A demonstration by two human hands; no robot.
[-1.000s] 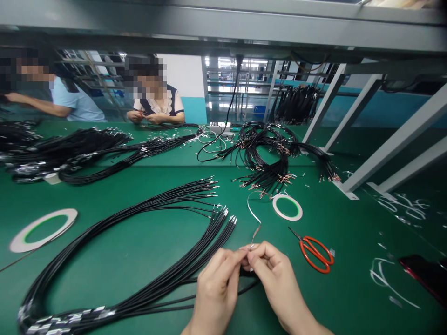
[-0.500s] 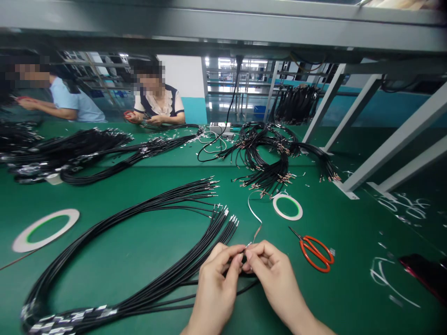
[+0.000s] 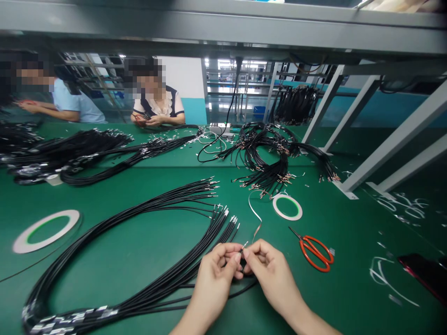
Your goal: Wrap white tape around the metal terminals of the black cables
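Observation:
My left hand (image 3: 214,277) pinches a black cable near its end, and the bare metal tip (image 3: 245,246) pokes up above the fingers. My right hand (image 3: 275,279) meets it there, thumb and forefinger closed together by the tip. A thin tape strip (image 3: 257,230) runs down to my right fingertips from the white tape roll (image 3: 286,217); its end is hidden by them. To the left of my hands lies a curved bundle of black cables (image 3: 115,221) with silvery tips. Orange-handled scissors (image 3: 302,239) lie to the right of my right hand.
Another tape roll (image 3: 21,243) lies at the left. Coiled cables with coppery ends (image 3: 261,163) and a cable pile (image 3: 66,146) are farther back. Grey metal legs (image 3: 387,153) stand at the right, near white scraps (image 3: 379,274). Two co-workers sit across the green table (image 3: 139,260).
My left fingers have drawn back slightly, so more of the cable's metal tip shows. The co-worker in the middle has shifted the red-handled tool inward.

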